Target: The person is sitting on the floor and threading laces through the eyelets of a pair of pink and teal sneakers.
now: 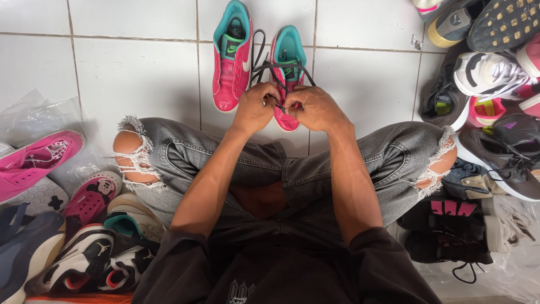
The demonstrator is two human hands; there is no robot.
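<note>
The dark lace (279,67) loops over the right pink sneaker (287,73) on the tiled floor (135,73), beside its mate (230,62). My left hand (255,108) and right hand (315,108) pinch its ends with pressed fingers. Uneven pulling could, I judge, slip the lace from an eyelet.

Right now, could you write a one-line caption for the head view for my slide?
Both hands, left and right, work a dark lace on the right pink shoe.
</note>
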